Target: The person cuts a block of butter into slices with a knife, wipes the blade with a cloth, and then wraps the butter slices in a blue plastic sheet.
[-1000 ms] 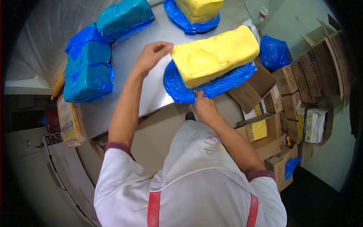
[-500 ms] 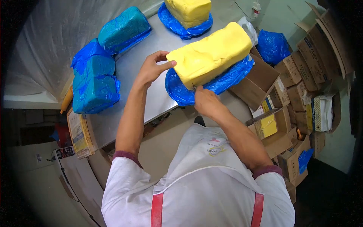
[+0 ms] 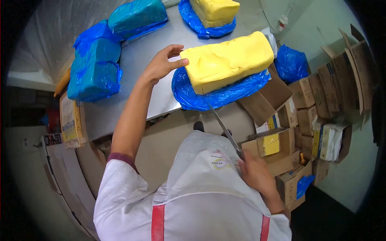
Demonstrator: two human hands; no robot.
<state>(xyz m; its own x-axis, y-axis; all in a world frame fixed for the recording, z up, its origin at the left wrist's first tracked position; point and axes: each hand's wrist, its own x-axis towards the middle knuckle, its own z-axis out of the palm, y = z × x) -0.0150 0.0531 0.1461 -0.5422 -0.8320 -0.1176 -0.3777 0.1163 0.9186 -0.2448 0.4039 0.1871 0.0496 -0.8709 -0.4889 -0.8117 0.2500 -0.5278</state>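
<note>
A large yellow block (image 3: 229,60), smooth like butter or margarine, lies on an opened blue plastic wrapper (image 3: 189,98) at the table's edge. My left hand (image 3: 163,64) is at its left end, thumb touching the corner and fingers spread. A short cut line shows low on the block's near side. My right hand (image 3: 257,172) grips the handle of a long knife (image 3: 223,128), held in front of my apron. The blade points up and left, its tip over the wrapper's near edge.
Another yellow block (image 3: 215,12) sits on blue plastic farther back. Blue-wrapped blocks (image 3: 94,76) stand at the left of the metal table (image 3: 140,88). Open cardboard boxes (image 3: 269,100) crowd the right side, near a blue plastic bag (image 3: 290,62). A yellow rolling pin (image 3: 62,84) is at far left.
My right hand has drawn back from the block's near side, down and right toward my body, and the knife's long blade now shows. My left hand stays at the block's left end.
</note>
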